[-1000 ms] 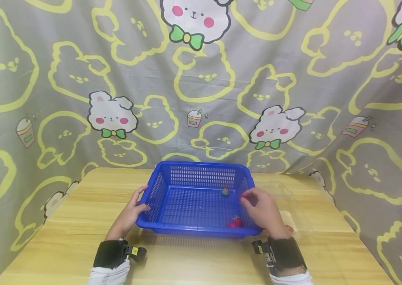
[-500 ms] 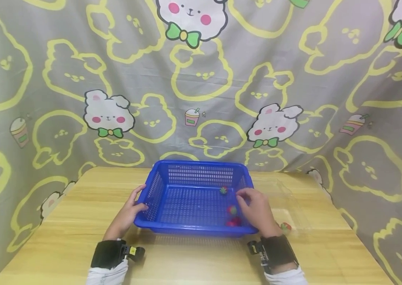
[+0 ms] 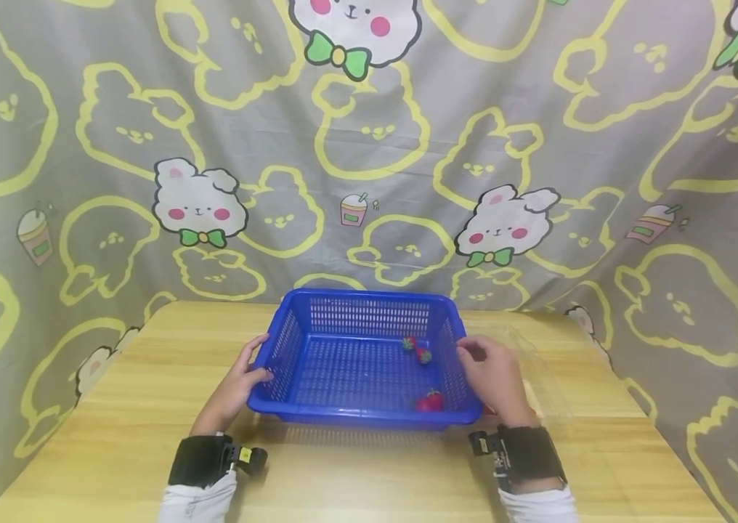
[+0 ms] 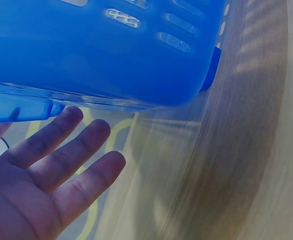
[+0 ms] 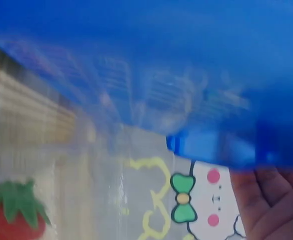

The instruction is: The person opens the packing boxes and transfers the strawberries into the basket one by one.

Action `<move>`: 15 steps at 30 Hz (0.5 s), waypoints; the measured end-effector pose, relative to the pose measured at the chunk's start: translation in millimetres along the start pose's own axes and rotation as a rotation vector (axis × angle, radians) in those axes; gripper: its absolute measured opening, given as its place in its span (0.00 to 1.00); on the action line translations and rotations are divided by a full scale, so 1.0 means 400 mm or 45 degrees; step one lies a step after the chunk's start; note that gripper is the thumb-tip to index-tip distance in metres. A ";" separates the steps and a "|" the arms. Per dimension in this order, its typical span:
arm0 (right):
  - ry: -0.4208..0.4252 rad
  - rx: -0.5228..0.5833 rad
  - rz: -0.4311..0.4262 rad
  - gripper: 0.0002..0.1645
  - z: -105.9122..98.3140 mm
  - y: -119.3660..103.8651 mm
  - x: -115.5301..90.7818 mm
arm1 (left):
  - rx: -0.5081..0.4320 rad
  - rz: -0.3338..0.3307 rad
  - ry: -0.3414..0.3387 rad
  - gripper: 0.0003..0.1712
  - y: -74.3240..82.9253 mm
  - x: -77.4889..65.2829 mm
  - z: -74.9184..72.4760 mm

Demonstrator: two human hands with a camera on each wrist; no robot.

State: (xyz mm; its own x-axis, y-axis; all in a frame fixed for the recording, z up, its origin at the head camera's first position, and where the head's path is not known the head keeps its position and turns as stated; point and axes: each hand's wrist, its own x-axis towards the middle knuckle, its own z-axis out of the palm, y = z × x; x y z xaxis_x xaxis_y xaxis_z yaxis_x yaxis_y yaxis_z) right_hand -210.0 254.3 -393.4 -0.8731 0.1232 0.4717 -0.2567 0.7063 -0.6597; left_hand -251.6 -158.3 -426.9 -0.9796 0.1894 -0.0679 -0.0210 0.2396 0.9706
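Observation:
A blue plastic basket (image 3: 359, 415) stands in front of me. My left hand (image 3: 238, 385) holds its left rim, thumb over the edge; three fingers (image 4: 69, 157) extend straight below the rim in the left wrist view. At the right rim, my right hand (image 3: 493, 370) has loosely bent fingers, and no item shows in them. Inside the basket, two strawberries (image 3: 423, 356) lie toward the back right and red strawberries (image 3: 433, 401) sit close together in the front right corner. Another strawberry (image 5: 16, 212) with a green leafy top shows outside the basket in the right wrist view.
Right of the basket, partly behind my right arm, is a clear plastic container (image 3: 542, 370). All of this stands on a wood-grain table (image 3: 369, 472). A grey patterned curtain (image 3: 395, 196) hangs behind the table's back edge.
A strawberry left my right hand, dropped into the basket and came to rest near the back one. The right hand then drew back to the right rim. The left hand kept its place.

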 end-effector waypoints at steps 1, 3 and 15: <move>0.002 0.001 0.035 0.08 -0.007 0.005 0.001 | 0.003 0.000 -0.002 0.41 0.001 0.001 0.000; 0.010 -0.002 0.087 0.09 -0.021 0.017 0.003 | 0.005 -0.001 -0.004 0.41 0.003 0.002 0.000; -0.345 -0.094 0.254 0.17 -0.080 0.085 0.001 | 0.021 -0.021 -0.013 0.42 0.008 0.000 0.000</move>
State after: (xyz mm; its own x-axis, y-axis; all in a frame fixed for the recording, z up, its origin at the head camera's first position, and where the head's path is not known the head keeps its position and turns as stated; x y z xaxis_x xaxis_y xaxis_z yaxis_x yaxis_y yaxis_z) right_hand -205.9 300.5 -396.8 -0.9839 0.0813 0.1589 -0.0480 0.7368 -0.6744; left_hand -251.8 -157.6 -423.7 -0.9770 0.1951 -0.0861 -0.0335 0.2581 0.9655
